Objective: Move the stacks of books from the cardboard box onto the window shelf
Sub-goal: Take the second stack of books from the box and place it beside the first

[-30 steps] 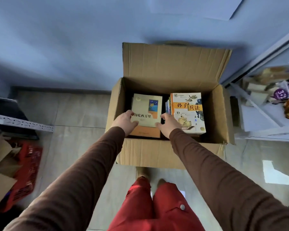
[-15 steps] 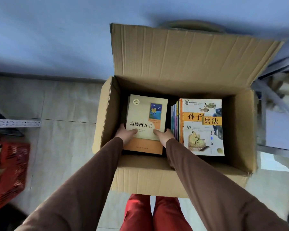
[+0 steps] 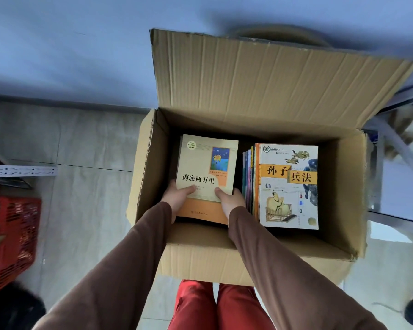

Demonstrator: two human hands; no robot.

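An open cardboard box (image 3: 339, 182) stands on the floor in front of me with two stacks of books inside. The left stack (image 3: 208, 167) is topped by a cream and orange book. My left hand (image 3: 177, 198) grips its near left side with the thumb on the cover. My right hand (image 3: 230, 198) grips its near right side the same way. The right stack (image 3: 289, 186) is topped by a white and yellow illustrated book, with several coloured spines showing at its left edge. Neither hand touches it. The window shelf is not in view.
The box's rear flap (image 3: 272, 79) stands upright against a blue-grey wall. A red plastic basket (image 3: 12, 234) and a perforated metal rail (image 3: 19, 170) lie at the left. A white metal frame (image 3: 398, 151) is at the right. My red trouser legs (image 3: 219, 306) are below the box.
My head has come closer to the box, so it fills more of the view. Both hands went from the box's rim down onto the left stack and closed on its sides.
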